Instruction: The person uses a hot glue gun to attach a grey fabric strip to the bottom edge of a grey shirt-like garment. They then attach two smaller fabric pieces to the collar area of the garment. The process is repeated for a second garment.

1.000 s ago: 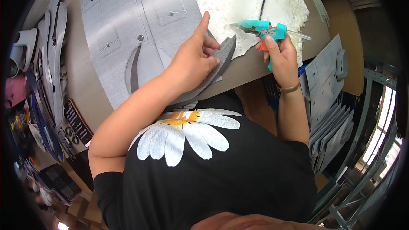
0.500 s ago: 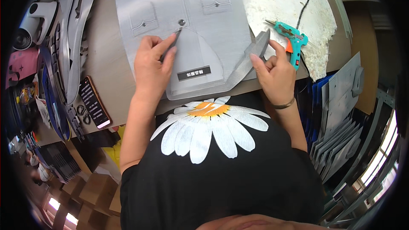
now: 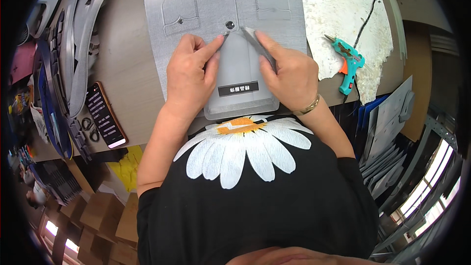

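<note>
A flat grey shirt-shaped panel (image 3: 213,7) with moulded pockets and dark buttons lies on the table before me. Around its neck opening bends a grey collar strip (image 3: 255,43), whose two pointed ends come close together just below a button. My left hand (image 3: 193,71) pinches the left end between thumb and index finger. At the right end, my right hand (image 3: 293,71) does the same, with a bracelet on its wrist. Inside the collar shows a smooth grey inset (image 3: 240,64) bearing a black label (image 3: 239,89). My hands hide part of the collar's sides.
A teal glue gun (image 3: 351,61) rests at the right, partly on a glue-spotted white sheet (image 3: 328,12); its black cord runs backward. To the left lie a phone (image 3: 105,118) and long grey curved strips (image 3: 81,76). Cardboard boxes (image 3: 102,216) stand at lower left.
My right hand has moved left, bringing the collar's loose right end in beside the left end. In the picture, the panel and table have shifted somewhat to the right.
</note>
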The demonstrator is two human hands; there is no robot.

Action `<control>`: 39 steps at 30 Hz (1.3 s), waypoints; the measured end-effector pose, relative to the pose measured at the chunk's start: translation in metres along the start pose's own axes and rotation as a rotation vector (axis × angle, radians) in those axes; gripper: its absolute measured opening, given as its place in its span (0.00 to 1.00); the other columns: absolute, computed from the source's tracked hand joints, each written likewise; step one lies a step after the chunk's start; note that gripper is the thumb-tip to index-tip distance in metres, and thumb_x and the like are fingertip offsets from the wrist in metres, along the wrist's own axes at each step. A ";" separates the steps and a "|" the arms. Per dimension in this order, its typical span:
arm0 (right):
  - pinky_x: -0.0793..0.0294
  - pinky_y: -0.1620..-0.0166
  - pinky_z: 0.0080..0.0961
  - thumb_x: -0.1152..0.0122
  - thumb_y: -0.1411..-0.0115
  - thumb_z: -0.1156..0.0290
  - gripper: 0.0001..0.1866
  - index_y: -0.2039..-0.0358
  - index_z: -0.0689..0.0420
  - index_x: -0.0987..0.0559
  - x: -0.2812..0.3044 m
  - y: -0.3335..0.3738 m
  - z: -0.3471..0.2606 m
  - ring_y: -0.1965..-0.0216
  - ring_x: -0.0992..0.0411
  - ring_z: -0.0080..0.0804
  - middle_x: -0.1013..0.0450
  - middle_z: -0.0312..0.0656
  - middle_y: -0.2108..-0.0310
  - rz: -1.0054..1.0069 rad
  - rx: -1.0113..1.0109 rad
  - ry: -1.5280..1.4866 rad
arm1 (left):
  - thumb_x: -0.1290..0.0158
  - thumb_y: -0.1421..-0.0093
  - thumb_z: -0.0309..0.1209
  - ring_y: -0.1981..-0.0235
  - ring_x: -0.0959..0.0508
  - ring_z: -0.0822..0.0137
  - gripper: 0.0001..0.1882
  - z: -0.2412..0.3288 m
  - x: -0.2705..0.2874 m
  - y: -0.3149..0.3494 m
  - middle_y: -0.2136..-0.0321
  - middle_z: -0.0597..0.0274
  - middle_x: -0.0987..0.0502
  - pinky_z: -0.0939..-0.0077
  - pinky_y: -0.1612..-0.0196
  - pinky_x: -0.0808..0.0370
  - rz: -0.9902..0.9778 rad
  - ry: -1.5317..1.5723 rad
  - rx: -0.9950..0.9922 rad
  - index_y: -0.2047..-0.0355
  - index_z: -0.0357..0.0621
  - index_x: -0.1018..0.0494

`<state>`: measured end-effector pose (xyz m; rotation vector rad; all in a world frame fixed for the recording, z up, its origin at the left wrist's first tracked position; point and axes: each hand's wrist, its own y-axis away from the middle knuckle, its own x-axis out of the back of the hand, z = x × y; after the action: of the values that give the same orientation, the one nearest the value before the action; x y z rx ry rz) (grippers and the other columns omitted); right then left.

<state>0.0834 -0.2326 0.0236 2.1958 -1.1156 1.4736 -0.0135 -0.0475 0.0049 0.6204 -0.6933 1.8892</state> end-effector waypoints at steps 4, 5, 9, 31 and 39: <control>0.29 0.75 0.33 0.35 0.46 0.72 0.23 0.47 0.46 0.18 -0.004 -0.004 -0.001 0.81 0.27 0.37 0.29 0.41 0.83 -0.010 0.033 -0.020 | 0.41 0.45 0.22 0.70 0.25 0.61 0.16 -0.002 0.000 -0.001 0.70 0.57 0.29 0.68 0.66 0.27 -0.020 0.007 0.009 0.55 0.43 0.18; 0.29 0.75 0.33 0.35 0.46 0.72 0.23 0.47 0.46 0.18 -0.005 -0.004 0.000 0.80 0.27 0.37 0.28 0.41 0.83 -0.016 0.037 -0.033 | 0.41 0.44 0.22 0.70 0.26 0.62 0.16 -0.002 0.000 -0.001 0.70 0.57 0.29 0.70 0.66 0.28 -0.032 0.005 0.017 0.54 0.44 0.18; 0.27 0.74 0.33 0.36 0.45 0.72 0.23 0.47 0.46 0.18 -0.008 -0.006 0.002 0.79 0.25 0.38 0.26 0.42 0.81 -0.039 0.043 -0.065 | 0.41 0.44 0.21 0.70 0.26 0.64 0.17 -0.002 0.001 -0.003 0.70 0.58 0.29 0.72 0.67 0.28 -0.039 0.008 0.022 0.54 0.44 0.18; 0.27 0.76 0.31 0.33 0.43 0.66 0.11 0.58 0.47 0.14 -0.016 -0.021 0.006 0.78 0.24 0.40 0.23 0.41 0.79 -0.002 0.121 0.004 | 0.39 0.45 0.26 0.75 0.24 0.60 0.10 0.002 -0.004 -0.012 0.74 0.58 0.27 0.68 0.70 0.27 0.012 -0.032 0.025 0.62 0.43 0.16; 0.24 0.71 0.26 0.32 0.44 0.70 0.09 0.61 0.50 0.13 -0.034 -0.021 0.016 0.75 0.21 0.37 0.19 0.43 0.71 0.077 0.036 -0.278 | 0.39 0.45 0.26 0.75 0.23 0.60 0.09 0.000 -0.008 -0.013 0.75 0.59 0.26 0.68 0.70 0.26 0.039 -0.011 0.019 0.63 0.43 0.16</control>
<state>0.1027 -0.2127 -0.0096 2.4647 -1.2799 1.2521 0.0013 -0.0481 0.0025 0.6337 -0.6992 1.9317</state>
